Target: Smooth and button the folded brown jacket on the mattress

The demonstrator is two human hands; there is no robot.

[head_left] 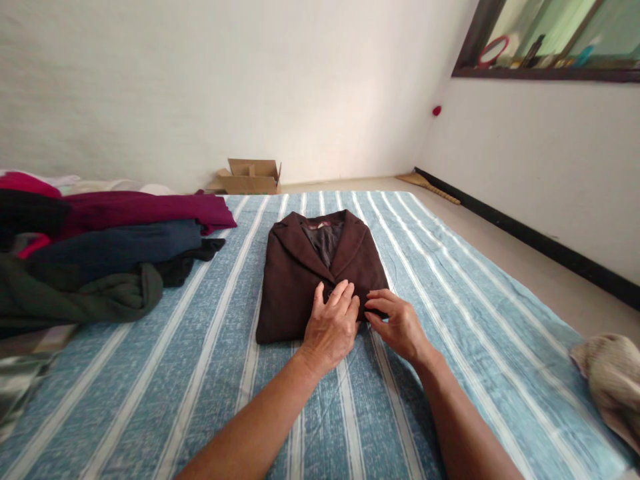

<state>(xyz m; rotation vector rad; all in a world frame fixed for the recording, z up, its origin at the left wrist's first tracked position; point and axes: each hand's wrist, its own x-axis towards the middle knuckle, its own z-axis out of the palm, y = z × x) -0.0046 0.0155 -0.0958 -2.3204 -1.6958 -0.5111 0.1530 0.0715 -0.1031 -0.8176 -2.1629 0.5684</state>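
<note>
A dark brown jacket (290,280) lies folded into a compact block, its collar and lapels facing up and its dark lining showing at the neck. My left hand (334,323) rests flat on the lower front of it, beside a button, with the fingers stretched out. At the near right corner, my right hand (397,323) pinches the jacket's edge between thumb and fingers. Beneath the jacket is a blue bedsheet with white stripes (200,373).
A heap of clothes (125,233) in maroon, navy, black and dark green covers the left side. Behind the bed sits an open cardboard box (253,183). A beige cloth (610,380) lies at the right edge. A window (550,40) is set in the right wall.
</note>
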